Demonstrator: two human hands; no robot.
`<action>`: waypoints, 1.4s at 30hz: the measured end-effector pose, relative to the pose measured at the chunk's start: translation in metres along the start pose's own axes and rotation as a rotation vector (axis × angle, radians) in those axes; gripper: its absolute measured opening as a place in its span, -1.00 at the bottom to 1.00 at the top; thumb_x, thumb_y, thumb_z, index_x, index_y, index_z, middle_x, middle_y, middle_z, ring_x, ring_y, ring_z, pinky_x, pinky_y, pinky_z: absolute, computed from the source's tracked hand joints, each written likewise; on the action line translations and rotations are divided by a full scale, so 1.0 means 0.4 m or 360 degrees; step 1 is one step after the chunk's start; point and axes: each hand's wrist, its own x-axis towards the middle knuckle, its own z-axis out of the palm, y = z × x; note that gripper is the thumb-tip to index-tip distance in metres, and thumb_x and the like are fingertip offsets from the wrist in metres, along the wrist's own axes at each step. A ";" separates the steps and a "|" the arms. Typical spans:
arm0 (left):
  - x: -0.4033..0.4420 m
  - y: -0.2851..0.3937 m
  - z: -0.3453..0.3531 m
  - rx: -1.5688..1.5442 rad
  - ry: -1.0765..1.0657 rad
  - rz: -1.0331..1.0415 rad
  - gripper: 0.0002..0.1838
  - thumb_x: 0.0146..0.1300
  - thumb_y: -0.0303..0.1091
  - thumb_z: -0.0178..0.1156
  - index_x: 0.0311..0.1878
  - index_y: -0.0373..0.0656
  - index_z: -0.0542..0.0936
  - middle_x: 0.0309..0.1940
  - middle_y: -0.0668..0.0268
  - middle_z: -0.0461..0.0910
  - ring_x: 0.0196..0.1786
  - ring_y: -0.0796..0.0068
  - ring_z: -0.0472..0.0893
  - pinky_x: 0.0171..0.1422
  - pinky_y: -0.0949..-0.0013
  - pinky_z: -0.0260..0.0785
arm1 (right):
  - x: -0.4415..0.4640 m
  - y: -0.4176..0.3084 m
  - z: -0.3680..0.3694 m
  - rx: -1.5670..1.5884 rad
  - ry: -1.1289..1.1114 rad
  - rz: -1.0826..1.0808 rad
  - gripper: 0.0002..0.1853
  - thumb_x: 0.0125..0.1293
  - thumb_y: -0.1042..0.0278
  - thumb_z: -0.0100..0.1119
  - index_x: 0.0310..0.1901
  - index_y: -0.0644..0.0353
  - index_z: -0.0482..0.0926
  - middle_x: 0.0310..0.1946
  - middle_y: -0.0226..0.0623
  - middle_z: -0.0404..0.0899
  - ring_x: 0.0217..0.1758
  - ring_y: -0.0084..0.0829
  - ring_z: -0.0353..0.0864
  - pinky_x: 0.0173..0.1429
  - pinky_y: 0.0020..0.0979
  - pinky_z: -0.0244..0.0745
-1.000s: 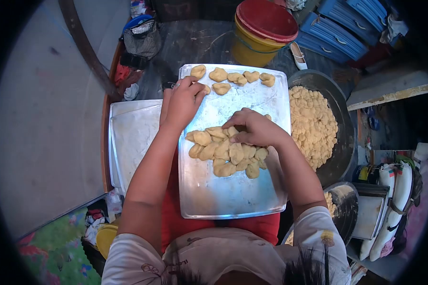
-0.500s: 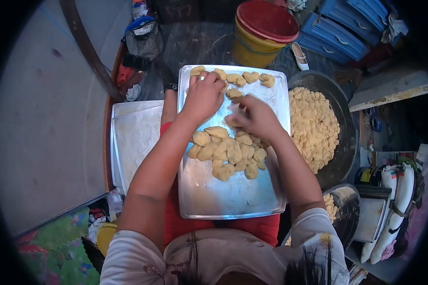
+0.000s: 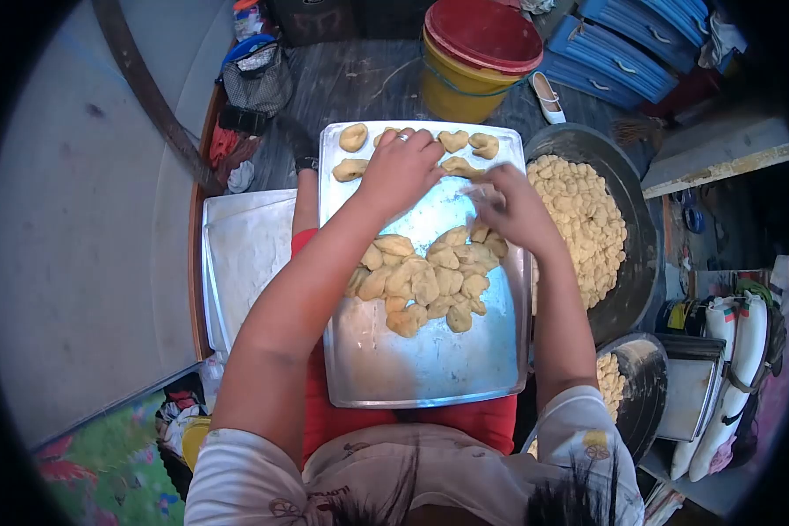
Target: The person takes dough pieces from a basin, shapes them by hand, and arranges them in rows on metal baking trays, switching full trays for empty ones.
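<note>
A metal baking tray (image 3: 412, 377) rests across my lap, with two rows of shaped dough pieces (image 3: 353, 137) at its far end. My left hand (image 3: 401, 171), a ring on one finger, reaches over these rows. Its fingers curl together against a dough piece (image 3: 458, 167) in the second row; their tips are partly hidden. My right hand (image 3: 513, 206) is above the tray's right side, blurred, its thumb and fingers apart with no dough visible between them. A heap of dough lumps (image 3: 425, 282) lies mid-tray, just below both hands.
A large dark basin (image 3: 627, 167) full of dough pieces stands to the right, with a smaller basin (image 3: 644, 377) below it. More trays (image 3: 250, 263) lie at left. A yellow bucket (image 3: 465, 83) with a red one inside stands ahead, near blue drawers (image 3: 609, 61).
My left hand has shifted right along the rows, uncovering dough pieces at the left. My right hand has moved right, away from the dough piece it was at. The view has shifted slightly.
</note>
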 end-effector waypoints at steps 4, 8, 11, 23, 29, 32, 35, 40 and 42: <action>0.010 0.020 0.023 -0.0131 -0.0082 0.0276 -0.73 0.21 -0.27 0.21 -0.03 -0.07 0.62 -0.12 0.34 0.57 0.06 0.32 0.48 0.24 0.19 0.20 | -0.057 0.039 0.004 0.0224 -0.0347 0.0175 -0.56 -0.11 0.48 0.43 -0.09 0.18 0.61 -0.25 -0.23 0.59 -0.05 -0.24 0.59 0.05 -0.35 0.50; 0.048 0.028 0.038 0.0159 -0.0341 0.0277 -0.73 0.19 -0.30 0.22 -0.04 -0.08 0.62 -0.09 0.31 0.56 0.10 0.31 0.47 0.25 0.21 0.20 | 0.002 0.074 0.032 0.0372 0.0356 0.0468 -0.69 -0.04 0.51 0.43 -0.21 0.24 0.58 -0.31 -0.21 0.57 -0.26 -0.31 0.63 -0.14 -0.40 0.52; 0.041 0.035 0.026 -0.0010 -0.0120 0.0222 -0.72 0.18 -0.31 0.22 -0.03 -0.10 0.62 -0.07 0.26 0.56 0.11 0.24 0.48 0.26 0.19 0.21 | 0.040 0.103 0.057 0.0223 0.0536 0.0400 -0.69 0.00 0.44 0.44 -0.20 0.26 0.59 -0.25 -0.18 0.54 -0.28 -0.25 0.60 -0.16 -0.32 0.52; -0.174 -0.137 -0.038 -0.0284 0.0259 -0.0582 -0.65 0.05 -0.44 0.35 -0.03 -0.14 0.63 -0.09 0.17 0.54 -0.05 0.14 0.58 0.03 0.22 0.44 | 0.113 -0.026 0.153 -0.0592 0.0302 -0.0357 -0.70 0.04 0.32 0.35 -0.13 -0.01 0.62 -0.20 -0.36 0.53 -0.04 -0.29 0.46 0.05 -0.27 0.25; -0.147 -0.131 -0.045 -0.0221 0.0375 -0.0577 -0.71 0.14 -0.41 0.28 -0.03 -0.18 0.62 -0.03 0.20 0.55 0.12 0.13 0.52 0.16 0.20 0.39 | 0.098 -0.040 0.099 -0.0432 0.0237 -0.0206 -0.71 0.02 0.37 0.34 -0.16 0.05 0.61 -0.23 -0.27 0.55 -0.07 -0.23 0.52 0.03 -0.22 0.34; -0.132 -0.151 -0.034 -0.0297 0.0547 -0.0633 -0.69 0.19 -0.36 0.24 0.01 -0.19 0.61 0.09 0.20 0.54 0.23 0.15 0.45 0.26 0.19 0.32 | 0.073 -0.009 0.064 -0.0339 0.0226 0.0039 -0.69 0.02 0.38 0.32 -0.13 0.06 0.61 -0.20 -0.25 0.55 -0.06 -0.15 0.53 0.04 -0.17 0.40; -0.110 -0.192 -0.017 -0.0354 0.0285 -0.0627 -0.68 0.22 -0.33 0.22 0.03 -0.19 0.62 0.16 0.17 0.52 0.23 0.14 0.48 0.27 0.21 0.33 | 0.071 0.021 0.080 -0.0473 0.0266 -0.0036 -0.71 0.04 0.38 0.32 -0.13 0.03 0.63 -0.23 -0.32 0.57 -0.07 -0.21 0.53 0.02 -0.21 0.37; -0.096 -0.205 -0.022 -0.0627 0.0086 -0.0571 -0.68 0.29 -0.25 0.16 0.06 -0.10 0.61 0.18 0.27 0.50 0.21 0.15 0.47 0.32 0.21 0.29 | 0.088 0.035 0.112 -0.0606 0.0336 -0.0128 -0.76 0.08 0.37 0.31 -0.16 -0.02 0.65 -0.29 -0.42 0.58 -0.08 -0.29 0.52 0.01 -0.28 0.30; -0.102 -0.199 -0.019 -0.0531 0.0135 -0.0636 -0.67 0.27 -0.23 0.18 0.07 -0.09 0.61 0.18 0.26 0.50 0.21 0.13 0.47 0.32 0.21 0.29 | 0.090 0.039 0.114 -0.0662 0.0345 -0.0101 -0.75 0.07 0.35 0.33 -0.16 -0.01 0.65 -0.31 -0.40 0.56 -0.09 -0.29 0.51 0.02 -0.27 0.30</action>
